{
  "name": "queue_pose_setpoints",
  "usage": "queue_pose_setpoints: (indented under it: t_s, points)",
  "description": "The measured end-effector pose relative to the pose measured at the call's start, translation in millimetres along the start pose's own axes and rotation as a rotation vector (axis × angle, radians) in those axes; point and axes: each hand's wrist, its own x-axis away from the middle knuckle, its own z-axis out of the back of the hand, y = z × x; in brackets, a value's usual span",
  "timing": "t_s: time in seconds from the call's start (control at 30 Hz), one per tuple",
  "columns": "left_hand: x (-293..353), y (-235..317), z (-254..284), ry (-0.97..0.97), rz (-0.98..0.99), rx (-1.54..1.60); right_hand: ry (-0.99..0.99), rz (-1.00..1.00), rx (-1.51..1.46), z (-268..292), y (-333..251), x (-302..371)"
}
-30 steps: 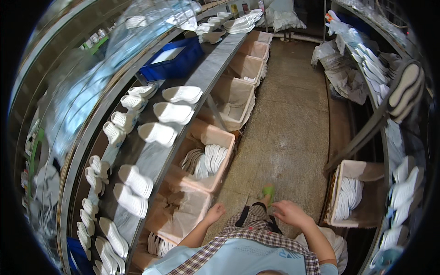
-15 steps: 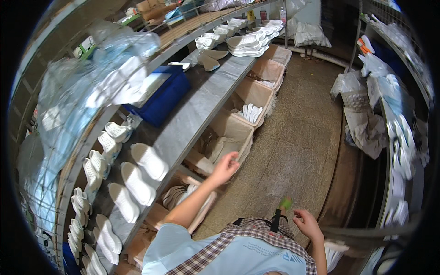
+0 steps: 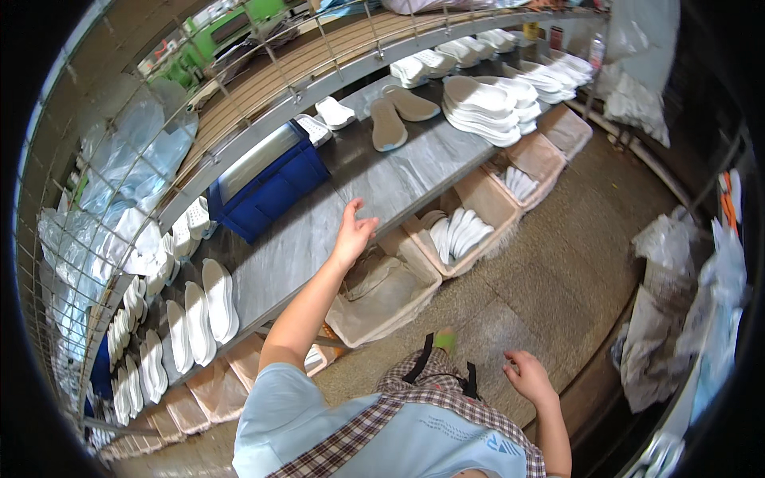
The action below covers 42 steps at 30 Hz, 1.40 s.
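My left hand (image 3: pixel 353 231) is stretched out over the front edge of the grey marbled bench (image 3: pixel 331 203). Its fingers are loosely bent and apart, holding nothing. Ahead of it on the bench lie two brown insoles (image 3: pixel 389 123) and a stack of white soles (image 3: pixel 482 107). To its left stands a blue bin (image 3: pixel 275 183). Below it, under the bench, is a lined pink basket (image 3: pixel 398 307). My right hand (image 3: pixel 528 376) hangs beside my checked apron, fingers slightly curled and apart, with nothing in it.
White soles (image 3: pixel 199 319) and perforated white clogs (image 3: pixel 187 227) line the bench's left part. More baskets stand beneath, one with white soles (image 3: pixel 458 233). A wire-mesh shelf (image 3: pixel 335 56) runs above the bench. To the right are plastic bags (image 3: pixel 665 243) and a rack.
My view has swung, bringing the bench and blue bin more centrally before me. My left hand has moved from above the baskets to the bench edge. My right hand stays low and free.
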Motion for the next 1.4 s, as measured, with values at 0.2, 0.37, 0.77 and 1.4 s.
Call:
queue_pose_setpoints:
  t_s: [0.2,0.37,0.77,1.4]
  points:
    - [-150,-37,-17,0.237,0.196,0.256,-0.068,-0.108,-0.057,35,30,-97]
    - [-254,-60,-20,0.287,0.369,0.422,-0.101,0.023,-0.071,78,33,-187]
    - [-304,-74,-12,0.323,0.516,1.029,-0.188,0.067,-0.012,121,44,-299]
    - [-435,-42,-171,0.205,0.236,1.145,-0.149,-0.067,0.067,161,87,-266]
